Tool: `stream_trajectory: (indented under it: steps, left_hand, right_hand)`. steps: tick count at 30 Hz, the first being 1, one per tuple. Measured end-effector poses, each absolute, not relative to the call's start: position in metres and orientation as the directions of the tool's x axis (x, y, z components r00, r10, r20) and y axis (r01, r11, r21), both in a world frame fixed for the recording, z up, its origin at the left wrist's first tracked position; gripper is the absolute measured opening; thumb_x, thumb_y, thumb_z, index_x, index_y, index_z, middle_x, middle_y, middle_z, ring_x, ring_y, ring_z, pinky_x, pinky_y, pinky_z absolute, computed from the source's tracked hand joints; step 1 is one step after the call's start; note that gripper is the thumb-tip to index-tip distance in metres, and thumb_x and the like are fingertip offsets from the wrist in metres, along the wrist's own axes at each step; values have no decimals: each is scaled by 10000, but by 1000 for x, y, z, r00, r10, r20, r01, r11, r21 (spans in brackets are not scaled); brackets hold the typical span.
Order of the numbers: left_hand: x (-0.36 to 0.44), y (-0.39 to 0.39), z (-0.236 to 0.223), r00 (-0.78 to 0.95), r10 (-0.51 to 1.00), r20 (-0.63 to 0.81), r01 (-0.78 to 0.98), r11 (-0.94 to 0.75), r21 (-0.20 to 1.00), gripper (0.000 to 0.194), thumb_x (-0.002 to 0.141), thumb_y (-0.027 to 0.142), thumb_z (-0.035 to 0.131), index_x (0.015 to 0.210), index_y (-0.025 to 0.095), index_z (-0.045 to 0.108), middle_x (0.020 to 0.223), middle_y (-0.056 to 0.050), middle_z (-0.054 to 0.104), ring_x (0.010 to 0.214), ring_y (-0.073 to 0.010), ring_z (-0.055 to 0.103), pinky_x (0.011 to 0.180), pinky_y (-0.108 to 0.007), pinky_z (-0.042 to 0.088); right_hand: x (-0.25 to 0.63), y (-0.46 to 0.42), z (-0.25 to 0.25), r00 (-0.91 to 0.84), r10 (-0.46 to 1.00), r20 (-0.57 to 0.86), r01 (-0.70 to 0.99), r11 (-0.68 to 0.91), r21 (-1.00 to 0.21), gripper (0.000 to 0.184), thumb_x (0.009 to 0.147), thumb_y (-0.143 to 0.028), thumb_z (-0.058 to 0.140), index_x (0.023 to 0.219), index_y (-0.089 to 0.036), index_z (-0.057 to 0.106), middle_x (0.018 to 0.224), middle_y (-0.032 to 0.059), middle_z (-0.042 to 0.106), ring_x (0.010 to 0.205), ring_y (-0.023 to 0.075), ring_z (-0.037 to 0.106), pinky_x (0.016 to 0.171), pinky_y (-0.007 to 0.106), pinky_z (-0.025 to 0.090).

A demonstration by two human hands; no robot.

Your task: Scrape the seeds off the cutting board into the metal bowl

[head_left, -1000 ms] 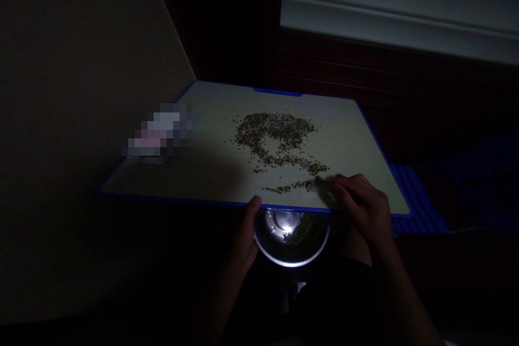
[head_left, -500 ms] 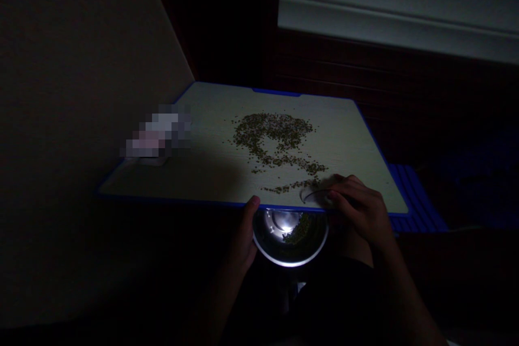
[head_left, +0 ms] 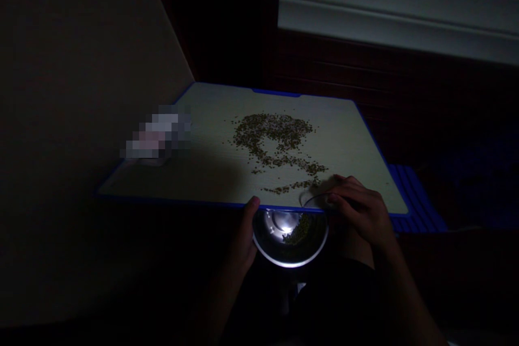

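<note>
Small green beans (head_left: pixel 275 128), which look like mung beans, lie scattered over the pale blue-edged tabletop (head_left: pixel 344 140), with a thin line of them near the front edge. My right hand (head_left: pixel 363 208) is closed around a thin curved spoon (head_left: pixel 318 194), its tip resting at the table's near edge. My left hand (head_left: pixel 247 235) grips the left side of a shiny metal bowl (head_left: pixel 290 265), its thumb up against the table edge. Below that edge the bowl holds more green beans (head_left: pixel 299 230); the table hides its far side.
A blurred-out pale object (head_left: pixel 156 132) rests at the table's left side, by a wall (head_left: pixel 81 92). Blue striped fabric (head_left: pixel 417 197) lies beyond the right edge. White slatted panels (head_left: pixel 385 5) are at the back. The room is dark.
The spoon has moved from the front line of beans toward me, to the table's edge above the bowl. My left hand and the bowl have stayed nearly still.
</note>
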State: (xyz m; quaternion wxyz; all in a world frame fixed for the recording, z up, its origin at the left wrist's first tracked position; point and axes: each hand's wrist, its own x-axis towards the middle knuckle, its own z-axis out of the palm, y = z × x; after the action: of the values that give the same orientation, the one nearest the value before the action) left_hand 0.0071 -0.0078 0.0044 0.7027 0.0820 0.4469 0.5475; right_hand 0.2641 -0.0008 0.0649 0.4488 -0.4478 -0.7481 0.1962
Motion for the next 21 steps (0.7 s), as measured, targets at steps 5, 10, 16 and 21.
stream_trajectory:
  steps: [5,10,16,21]
  left_hand:
    - [6,-7,-1,-2,840,-542,-706,383,596,610,850,460,805,1347,123,696,1327,-147,757,1399,-352,590,1176,-409,481]
    - [7,-7,-2,-18,858,-513,-714,348,608,634,848,421,814,1406,158,666,1326,-129,761,1383,-324,610,1179,-410,474]
    - [7,-7,-3,-20,839,-543,-716,368,594,572,853,440,813,1338,158,702,1377,-128,734,1377,-318,616,1180,-402,475]
    - [7,-7,-3,-16,846,-534,-712,365,600,555,876,433,791,1348,159,690,1387,-120,729,1380,-312,614,1189,-409,467]
  right_hand:
    - [264,-3,60,9,880,474,540,394,-743,100,951,-312,706,988,-311,799,923,2,790,886,219,722,918,472,580]
    - [260,-2,53,382,771,509,624,191,-758,204,1005,-365,613,1081,-252,764,1036,65,778,948,230,724,825,414,569]
    - [259,3,54,275,775,570,737,211,-642,194,990,-335,595,993,-215,748,931,66,752,892,226,693,796,392,535]
    - [258,3,55,219,782,584,761,238,-604,176,969,-320,607,941,-213,744,871,54,732,845,223,672,770,379,511]
